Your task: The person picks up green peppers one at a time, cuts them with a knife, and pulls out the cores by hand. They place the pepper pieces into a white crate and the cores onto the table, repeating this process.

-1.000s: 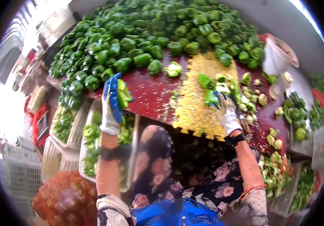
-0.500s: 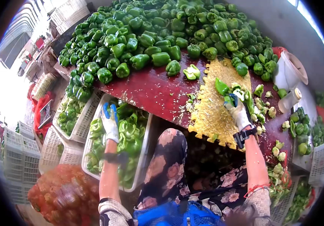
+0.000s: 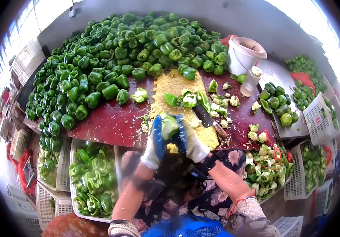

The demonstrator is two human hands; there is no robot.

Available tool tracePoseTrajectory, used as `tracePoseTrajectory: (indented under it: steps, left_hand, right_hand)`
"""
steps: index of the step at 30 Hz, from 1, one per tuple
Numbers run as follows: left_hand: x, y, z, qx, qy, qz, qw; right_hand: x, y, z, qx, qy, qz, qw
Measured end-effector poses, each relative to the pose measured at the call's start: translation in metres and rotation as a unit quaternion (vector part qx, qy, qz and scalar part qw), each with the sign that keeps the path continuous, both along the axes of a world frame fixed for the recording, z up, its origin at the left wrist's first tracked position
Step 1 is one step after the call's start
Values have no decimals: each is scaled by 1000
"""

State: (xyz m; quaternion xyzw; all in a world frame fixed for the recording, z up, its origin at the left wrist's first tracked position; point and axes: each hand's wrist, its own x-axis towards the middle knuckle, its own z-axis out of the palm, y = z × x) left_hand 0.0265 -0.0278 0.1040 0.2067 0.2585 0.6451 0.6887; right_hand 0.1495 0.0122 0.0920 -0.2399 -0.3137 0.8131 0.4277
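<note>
Both my hands wear white gloves with blue-coated fingers. They are raised together over the near edge of the yellow mat (image 3: 162,91). Between the fingers of my left hand (image 3: 154,144) and my right hand (image 3: 191,141) is a pale green bell pepper (image 3: 169,126), slightly blurred. Just beyond my right hand a knife (image 3: 207,118) with a dark blade lies on the mat, handle toward me. Cut pepper pieces (image 3: 189,100) rest past the blade. Another opened pepper (image 3: 140,95) lies on the red tabletop (image 3: 103,120) to the left.
A large heap of whole green peppers (image 3: 110,59) covers the back. Pepper halves fill a white crate (image 3: 75,193) at lower left. Cut-out cores (image 3: 266,172) pile at right. A white bucket (image 3: 237,59) and a clear bottle (image 3: 251,83) stand at the back right.
My left hand has left the crate of pepper halves and come to the middle. My right hand has drawn back from the mat, and both now hold a pepper. The view has shifted right.
</note>
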Motion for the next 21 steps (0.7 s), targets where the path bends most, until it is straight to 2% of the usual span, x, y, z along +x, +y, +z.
tracePoseTrajectory:
  steps: [1,2,3,5,6,8,9,10,11,12,14,15,17,18,19,20,21]
  left_hand:
    - [1,-2,-3,-45,-5,1,999]
    - [-2,-3,-13,30,-16,-7,999]
    - [5,-4,-9,3,-59,24,998]
    - [8,-2,-9,-15,-123,-5,992]
    - [6,1,-16,-14,-124,-7,992]
    - [4,2,-33,-2,-54,-5,999]
    - [7,3,-38,-16,-14,14,1000]
    - [6,5,-45,-6,23,19,1000]
    - [4,9,-56,4,59,24,998]
    - [6,14,-67,-13,69,73,995]
    - [10,9,-67,-39,87,104,990]
    - [11,7,-67,-64,108,135,983]
    - [5,12,-90,-60,136,147,978]
    - [4,14,-88,-36,173,147,973]
    - [3,13,-86,-11,210,145,967]
    - [4,1,-86,-63,168,126,976]
    - [3,0,-86,-64,170,126,975]
  right_hand:
    - [2,-2,-3,147,-195,-71,967]
    - [11,-10,-8,341,-364,-112,859]
    - [19,-22,16,425,-515,-111,736]
    - [27,-25,12,508,-589,-190,599]
    - [30,-23,19,508,-590,-191,598]
    - [39,-19,30,604,-467,-144,629]
    - [44,-16,14,600,-470,-143,631]
    - [47,-8,-9,604,-492,-55,624]
    - [46,-7,-10,603,-511,33,611]
    - [45,-8,-11,601,-512,36,612]
    - [31,-21,30,602,-695,173,353]
    - [33,-21,16,602,-693,178,353]
    - [37,-18,-25,673,-634,66,376]
    - [36,-17,-30,665,-596,55,447]
    - [36,-15,-34,664,-595,56,449]
    - [36,-11,-37,648,-568,67,503]
    - [35,-10,-34,630,-538,78,555]
